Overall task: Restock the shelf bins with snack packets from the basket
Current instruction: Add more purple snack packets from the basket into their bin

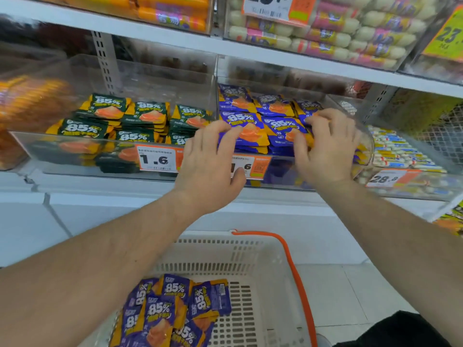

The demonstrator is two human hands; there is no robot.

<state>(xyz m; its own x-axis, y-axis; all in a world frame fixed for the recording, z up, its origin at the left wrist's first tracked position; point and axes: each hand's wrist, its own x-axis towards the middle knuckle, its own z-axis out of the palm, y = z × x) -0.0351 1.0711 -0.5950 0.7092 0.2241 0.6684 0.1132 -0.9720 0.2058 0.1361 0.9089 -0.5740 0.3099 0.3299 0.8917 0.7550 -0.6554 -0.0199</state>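
Note:
Blue-purple "85%" snack packets [250, 113] fill a clear shelf bin [280, 172] at centre right, in stacked rows. My left hand [210, 161] reaches over the bin's front wall, its spread fingers resting on the front left stack. My right hand [328, 149] has fingers and thumb curled round the front right stack of blue packets [280, 126]. Below, a beige plastic basket [263, 284] with an orange handle [293, 266] holds several more blue packets [170, 314] in its left corner.
A neighbouring clear bin [82, 166] on the left holds green "85%" packets [140, 113]. Orange price tags [157, 159] hang on the bin fronts. Sausage-type sticks fill the upper shelf bins [350, 33] and a bin at right [400, 151]. White shelf edge runs below.

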